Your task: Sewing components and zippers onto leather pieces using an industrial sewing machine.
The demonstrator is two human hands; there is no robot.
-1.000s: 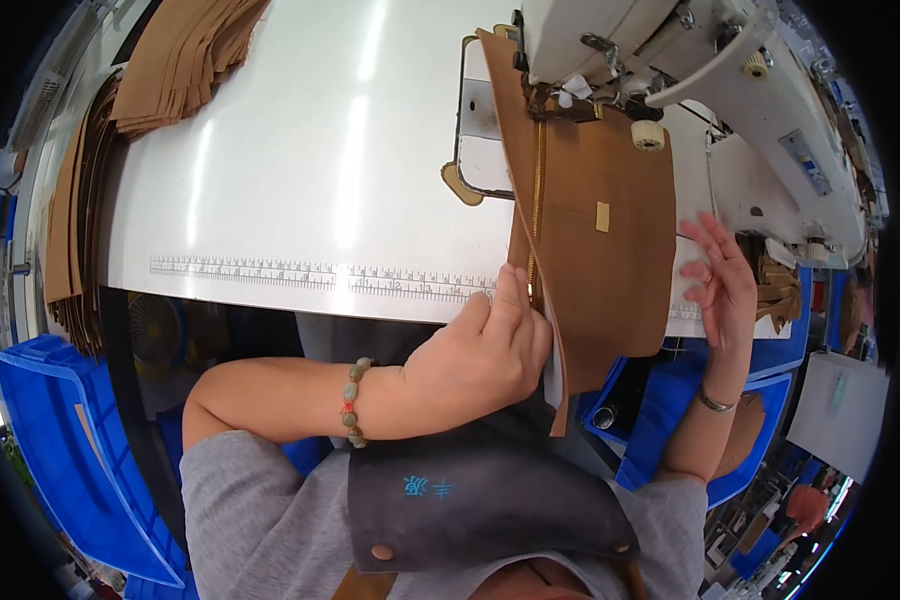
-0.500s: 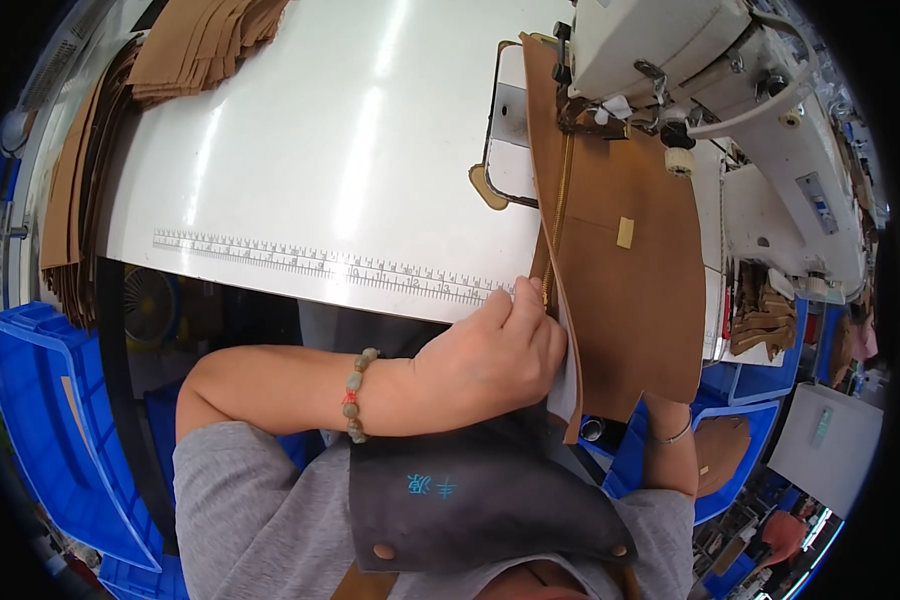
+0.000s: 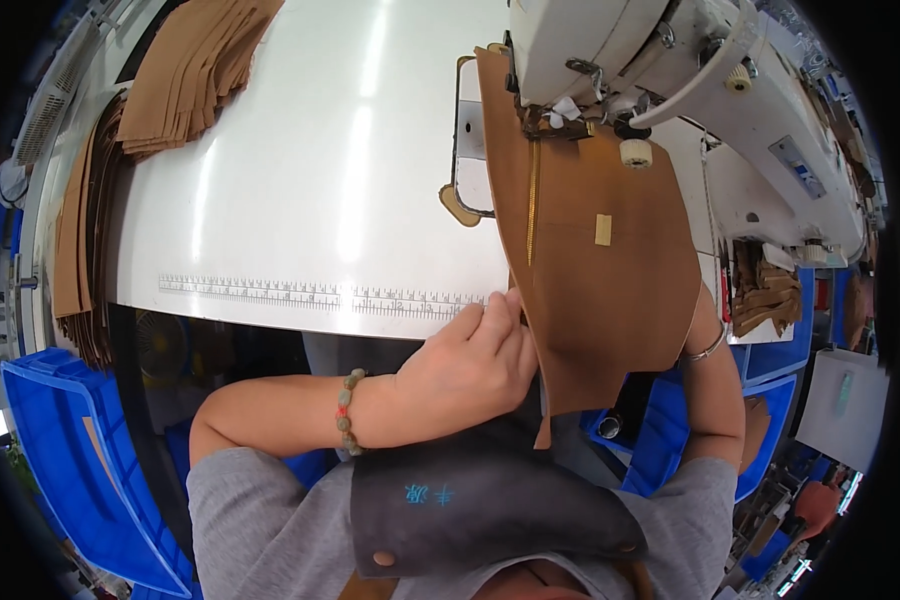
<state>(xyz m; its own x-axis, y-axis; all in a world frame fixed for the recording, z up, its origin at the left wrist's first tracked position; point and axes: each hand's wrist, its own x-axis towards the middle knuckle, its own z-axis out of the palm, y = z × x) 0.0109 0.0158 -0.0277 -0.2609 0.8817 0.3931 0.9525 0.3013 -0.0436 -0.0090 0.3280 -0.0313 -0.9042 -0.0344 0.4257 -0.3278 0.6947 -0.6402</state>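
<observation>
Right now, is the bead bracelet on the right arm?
No, the bead bracelet is on the same arm as the left hand, at the edge of the brown sheet.

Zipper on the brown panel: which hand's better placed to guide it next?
Left hand, probably: it pinches the left edge of the brown panel, near the visible lower end of the zipper. The right hand is mostly hidden by the panel's opposite edge.
</observation>
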